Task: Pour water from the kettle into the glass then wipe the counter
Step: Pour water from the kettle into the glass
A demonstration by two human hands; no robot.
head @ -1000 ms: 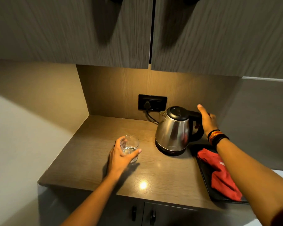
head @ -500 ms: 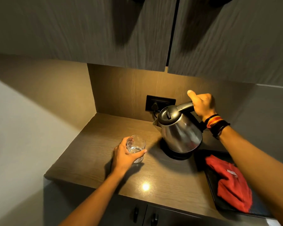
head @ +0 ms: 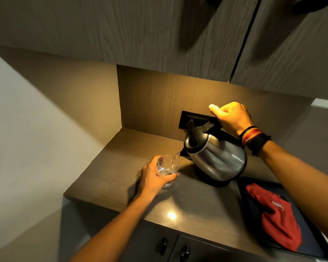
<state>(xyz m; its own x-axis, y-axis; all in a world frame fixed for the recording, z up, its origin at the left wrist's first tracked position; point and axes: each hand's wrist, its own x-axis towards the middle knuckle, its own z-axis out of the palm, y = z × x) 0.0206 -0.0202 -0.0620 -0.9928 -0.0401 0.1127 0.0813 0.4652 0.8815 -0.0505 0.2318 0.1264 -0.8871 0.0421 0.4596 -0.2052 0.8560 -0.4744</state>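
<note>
Hands (head: pixel 232 118) two, kettle (head: pixel 216 157) one, glass (head: pixel 168 167) one

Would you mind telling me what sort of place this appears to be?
Probably a small kitchenette or hotel-room tea nook: a steel electric kettle by a wall socket, a wood-grain counter under overhead cabinets, and a red cloth on a dark tray.

I see both forearms bare, no sleeves; behind the right hand (head: pixel 233 118) fingers, stacked wristbands (head: pixel 254 138): black, orange, red, yellow.
</note>
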